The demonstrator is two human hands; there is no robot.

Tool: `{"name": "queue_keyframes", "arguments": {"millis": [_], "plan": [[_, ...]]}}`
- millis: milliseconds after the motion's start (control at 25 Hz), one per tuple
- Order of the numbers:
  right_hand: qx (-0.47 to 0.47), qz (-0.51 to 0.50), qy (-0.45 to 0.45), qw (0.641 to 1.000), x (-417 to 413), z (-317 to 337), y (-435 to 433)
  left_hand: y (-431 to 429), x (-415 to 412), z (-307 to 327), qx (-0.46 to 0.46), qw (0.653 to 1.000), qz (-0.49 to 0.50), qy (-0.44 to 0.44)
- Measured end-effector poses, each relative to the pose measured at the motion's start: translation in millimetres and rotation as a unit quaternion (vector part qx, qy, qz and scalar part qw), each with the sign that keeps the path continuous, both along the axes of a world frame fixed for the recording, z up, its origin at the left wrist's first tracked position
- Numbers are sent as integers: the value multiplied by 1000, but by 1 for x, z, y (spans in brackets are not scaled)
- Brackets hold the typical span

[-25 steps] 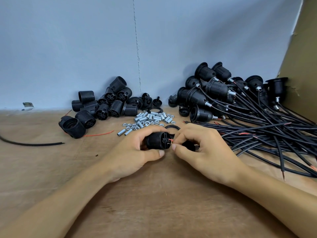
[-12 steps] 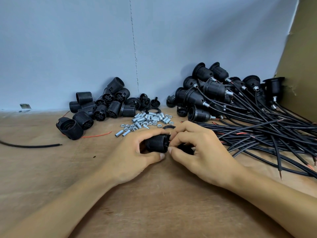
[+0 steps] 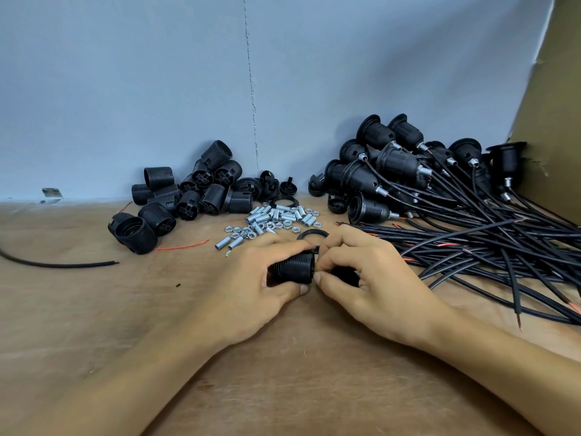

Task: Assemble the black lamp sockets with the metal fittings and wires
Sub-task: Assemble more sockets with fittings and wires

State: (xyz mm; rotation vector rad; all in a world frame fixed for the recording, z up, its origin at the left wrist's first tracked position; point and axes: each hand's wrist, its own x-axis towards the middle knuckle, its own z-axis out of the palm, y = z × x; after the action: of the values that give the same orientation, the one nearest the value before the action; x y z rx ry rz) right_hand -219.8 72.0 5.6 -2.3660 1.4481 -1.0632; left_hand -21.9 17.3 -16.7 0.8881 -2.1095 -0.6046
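Observation:
My left hand [image 3: 251, 287] grips a ribbed black socket body [image 3: 294, 268] lying sideways just above the wooden table. My right hand [image 3: 374, 278] pinches at the socket's right end and holds a second black socket part [image 3: 345, 275], mostly hidden under its fingers. Behind the hands lies a heap of small metal fittings and nuts [image 3: 276, 218]. Loose black socket shells [image 3: 188, 196] are piled at the back left. Finished sockets with black wires [image 3: 408, 177] are stacked at the back right.
The wires [image 3: 503, 247] fan across the table's right side, close to my right wrist. A black ring [image 3: 312, 235] lies just behind my fingers. A loose black cable [image 3: 56, 263] and a red wire [image 3: 182, 246] lie at left. A brown cardboard wall [image 3: 553, 121] stands at right.
The two socket parts have been pushed closer together; the red wire ends seen between them earlier are now hidden. Both hands stay in nearly the same place.

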Motion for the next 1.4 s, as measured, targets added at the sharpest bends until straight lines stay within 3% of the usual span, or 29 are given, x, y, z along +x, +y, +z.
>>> {"name": "queue_keyframes", "arguments": {"millis": [200,1400], "plan": [[16,-20,-15,1000,-1,-1,-1,-1,3,2,-24,999,19,-37],[4,-49,5,999,3,-1,-2,1,-1,4,-50,997,10,-59]]}}
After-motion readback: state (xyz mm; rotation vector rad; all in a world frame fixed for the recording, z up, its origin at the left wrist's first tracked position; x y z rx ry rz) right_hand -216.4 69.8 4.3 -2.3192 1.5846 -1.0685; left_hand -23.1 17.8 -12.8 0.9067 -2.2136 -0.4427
